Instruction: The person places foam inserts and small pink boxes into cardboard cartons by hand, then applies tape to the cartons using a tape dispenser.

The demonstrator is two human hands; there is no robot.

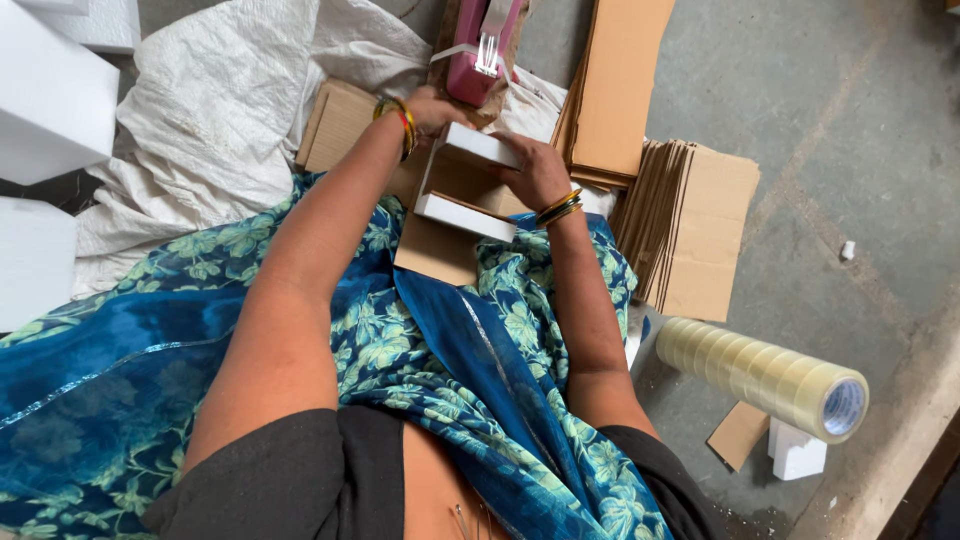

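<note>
Grey concrete floor (860, 110), dusty and scuffed. On it: a stack of flat brown cardboard sheets (695, 225); a second cardboard stack (615, 80) just beside it; a sleeve of clear tape rolls (765, 375) lying on its side; a small white foam block (797, 452); a cardboard scrap (738, 435); crumpled white woven sacking (215, 120)

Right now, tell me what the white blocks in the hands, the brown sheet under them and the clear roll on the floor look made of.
White rectangular blocks: probably foam, with matte, bright, sharp-cut edges. The right hand grips one; the left hand reaches past them.
Brown flat sheet: cardboard, dull tan, folded like the stacked flats beside it.
Clear roll stack: glossy plastic packing tape, translucent yellowish, on a core.
</note>
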